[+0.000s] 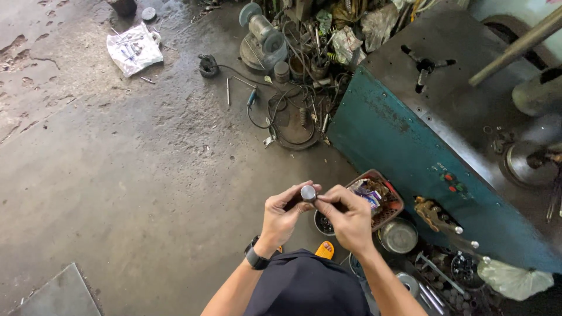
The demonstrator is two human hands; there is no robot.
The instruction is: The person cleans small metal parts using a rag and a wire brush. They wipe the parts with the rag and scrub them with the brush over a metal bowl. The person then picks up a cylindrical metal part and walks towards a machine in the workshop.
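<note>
A: What do the hands hold?

B: Both meet on a small metal cylinder (pixel 308 193), in the near middle of the view, above the concrete floor (pixel 146 164). The left hand (pixel 282 215) curls round its dark lower part, fingers closed on it. The right hand (pixel 350 216) pinches it from the right, thumb and fingertips touching just below the shiny round end.

A: What lies around?

B: Just right of the hands, a red basket (pixel 391 199) of small parts sits on the floor, with a steel bowl (pixel 398 236) near it. Further right stands a teal machine (pixel 410 152). Far off, at the top middle, a heap of cables and tools (pixel 298 70). At far left, a white bag (pixel 134 50) lies on the floor.
</note>
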